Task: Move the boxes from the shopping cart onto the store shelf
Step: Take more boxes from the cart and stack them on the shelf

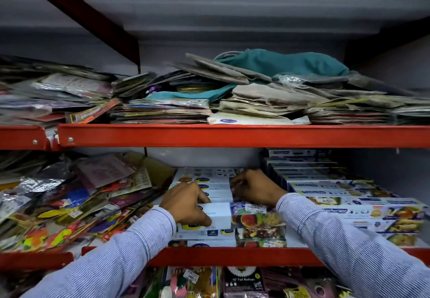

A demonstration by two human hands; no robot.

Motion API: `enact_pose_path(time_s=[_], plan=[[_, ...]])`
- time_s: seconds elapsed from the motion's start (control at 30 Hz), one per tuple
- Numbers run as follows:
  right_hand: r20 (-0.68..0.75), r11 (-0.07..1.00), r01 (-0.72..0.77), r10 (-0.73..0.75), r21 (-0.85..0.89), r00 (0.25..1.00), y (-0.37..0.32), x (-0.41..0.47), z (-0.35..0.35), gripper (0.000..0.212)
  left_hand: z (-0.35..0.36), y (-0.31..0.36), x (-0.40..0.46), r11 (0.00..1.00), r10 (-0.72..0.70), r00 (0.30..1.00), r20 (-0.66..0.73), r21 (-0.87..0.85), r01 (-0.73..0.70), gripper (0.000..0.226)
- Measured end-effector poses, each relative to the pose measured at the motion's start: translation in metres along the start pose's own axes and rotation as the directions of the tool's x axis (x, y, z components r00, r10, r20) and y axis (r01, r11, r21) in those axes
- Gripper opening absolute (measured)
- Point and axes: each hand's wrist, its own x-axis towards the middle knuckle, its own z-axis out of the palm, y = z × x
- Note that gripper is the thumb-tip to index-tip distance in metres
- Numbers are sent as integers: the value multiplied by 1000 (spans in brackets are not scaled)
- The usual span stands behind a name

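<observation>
**On the middle shelf: seating a box in the row**

On the red-edged shelf (232, 135), both hands work the white boxes (209, 195) stacked at centre. Left hand (186, 204) clenches the near box's (218, 214) left end; right hand (253, 188) rests curled on the row behind, its grip unclear. Judgement: slide the near box square against the neighbours, ends flush. Blue boxes (349, 204) sit just right; loose packets (69, 200) crowd the left. The cart is out of view.

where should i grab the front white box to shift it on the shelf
By its two short ends, coming from the front. The white box lies flat and long across the stack, the left hand already on its left end; neighbours crowd its back edge.
</observation>
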Motion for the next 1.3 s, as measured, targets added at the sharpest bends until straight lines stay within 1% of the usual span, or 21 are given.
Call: enact_pose_path(time_s=[0.07,0.13,0.2,0.23,0.3,0.33,0.37,0.43,0.47,0.53,0.63,0.73,0.8,0.87,0.93,1.0,1.1,1.23,1.3], plan=[[5,1000,4,-4,9,1000,-1,-7,-7,28,4,0,9,1000,4,1000,-23,-1,-4,57],[38,1000,8,-7,-10,999,-1,-17,-10,32,9,-1,16,1000,0,998,-55,-12,0,57],[83,998,22,-17,-59,996,-1,-30,-8,42,17,-2,19,999,-5,996,-84,-35,2,57],[92,995,34,-25,-98,995,-2,-37,-5,51,21,-3,19,999,3,995,-103,-42,-7,57],[87,981,47,-31,-189,996,-1,-48,4,66,28,-4,16,999,41,987,-156,-25,-45,60],[67,973,60,-46,-222,997,0,-52,9,68,30,-5,15,998,65,980,-189,8,-65,62],[39,968,72,-64,-238,997,1,-55,13,68,33,-5,13,995,92,972,-216,58,-82,63],[-35,970,82,-92,-228,995,2,-58,20,57,39,-7,11,983,137,959,-247,156,-100,63],[-69,973,76,-93,-218,993,3,-59,22,50,42,-9,10,977,162,951,-263,175,-118,61],[-100,975,69,-92,-210,991,4,-60,26,45,49,-13,7,976,196,939,-283,148,-159,56],[-103,976,68,-90,-205,991,7,-61,29,48,60,-24,5,984,178,945,-275,26,-178,56],[-100,973,76,-100,-217,990,10,-60,30,50,66,-32,6,984,171,948,-268,5,-176,58],[-101,959,85,-116,-269,988,10,-62,33,51,70,-33,3,982,190,943,-273,45,-184,59],[-116,934,80,-128,-348,985,11,-66,40,53,76,-33,-2,972,232,920,-318,124,-202,59],[-182,901,55,-146,-430,972,14,-72,53,55,87,-35,-8,954,272,892,-361,219,-202,58],[-259,881,1,-140,-473,956,18,-76,65,59,97,-36,-13,942,287,884,-370,276,-190,62],[-273,861,-59,-94,-506,957,24,-78,77,62,106,-35,-14,928,268,895,-357,346,-140,67],[-249,840,-76,-72,-538,966,28,-76,81,64,107,-32,-14,917,234,917,-322,387,-98,66],[-259,835,-82,-74,-544,963,27,-77,80,65,105,-30,-16,913,228,916,-329,400,-83,68]])
